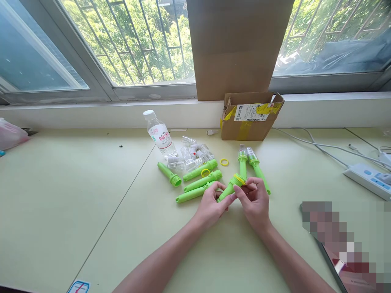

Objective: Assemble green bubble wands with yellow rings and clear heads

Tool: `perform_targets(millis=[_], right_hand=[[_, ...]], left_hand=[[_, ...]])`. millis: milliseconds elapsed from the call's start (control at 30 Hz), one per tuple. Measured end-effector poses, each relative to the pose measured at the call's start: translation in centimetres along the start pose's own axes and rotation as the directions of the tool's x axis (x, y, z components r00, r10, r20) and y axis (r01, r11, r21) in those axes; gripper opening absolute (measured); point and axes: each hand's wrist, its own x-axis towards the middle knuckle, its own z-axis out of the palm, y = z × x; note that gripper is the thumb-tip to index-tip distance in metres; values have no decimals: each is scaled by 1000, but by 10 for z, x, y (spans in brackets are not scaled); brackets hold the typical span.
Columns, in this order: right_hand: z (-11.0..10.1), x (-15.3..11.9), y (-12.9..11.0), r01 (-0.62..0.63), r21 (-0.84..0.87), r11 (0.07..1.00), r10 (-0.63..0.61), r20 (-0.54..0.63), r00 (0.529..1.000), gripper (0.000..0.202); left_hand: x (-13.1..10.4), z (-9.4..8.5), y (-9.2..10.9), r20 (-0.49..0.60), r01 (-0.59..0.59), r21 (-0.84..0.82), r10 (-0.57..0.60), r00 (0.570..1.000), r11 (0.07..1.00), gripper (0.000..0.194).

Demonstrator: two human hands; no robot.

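My left hand (pixel 213 204) is closed round the lower part of a green tube (pixel 229 188), which is tilted up to the right. At its wide upper end sits a yellow ring (pixel 239 179), pinched by the fingers of my right hand (pixel 254 200). Several more green tubes (pixel 195 193) lie to the left of my hands, one with a loose yellow ring (pixel 205 173) on it. Another yellow ring (pixel 224 162) lies on the table beyond. Two green tubes with clear tops (pixel 252 156) lie just behind my right hand.
Clear plastic caps (pixel 186 154) are piled beside a water bottle (pixel 161 136). An open cardboard box (pixel 244 129) stands at the back. A power strip (pixel 368 181) with cables is at the right, above a blurred-out device (pixel 330 260). A pink bag (pixel 11 134) is far left.
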Motion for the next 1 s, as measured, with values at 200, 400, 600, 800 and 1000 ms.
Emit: perform_targets(millis=[200, 400, 600, 800, 1000], right_hand=[[0, -1, -2, -2, 1, 1000, 2, 2, 1000, 26], [1, -2, -3, 13, 0, 1000, -13, -4, 1000, 25], [1, -2, -3, 13, 3, 1000, -13, 12, 1000, 27], [-1, -1, -1, -17, -13, 1000, 17, 15, 1000, 27], [0, -2, -2, -9, -7, 1000, 9, 18, 1000, 27]], left_hand=[[2, -1, -5, 15, -18, -8, 18, 1000, 1000, 42], [3, 0, -8, 14, -25, -10, 25, 1000, 1000, 41], [1, -2, -4, 40, -39, -7, 39, 998, 999, 37], [3, -3, -7, 66, -105, 25, 103, 992, 994, 39], [3, -3, -8, 72, -109, 22, 107, 992, 994, 36]])
